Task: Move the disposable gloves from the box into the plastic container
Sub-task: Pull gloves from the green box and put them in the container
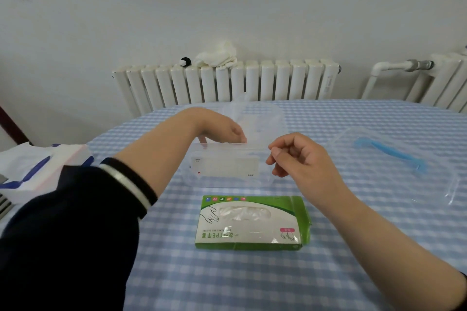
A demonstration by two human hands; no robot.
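Observation:
The green and white glove box (252,222) lies flat on the checked tablecloth near me, with clear gloves showing through its oval opening. Just beyond it stands the clear plastic container (227,174), open at the top, with a white label on its near wall. My left hand (222,130) reaches down into the container, fingers curled round a thin transparent glove (238,111) whose film sticks up behind the hand. My right hand (295,156) is at the container's near right corner, where thumb and forefinger pinch the rim.
A clear lid with a blue handle (389,156) lies on the table to the right. At the left edge sits a white, blue and pink packet (32,171). A radiator (227,83) with a white cloth on top stands behind the table.

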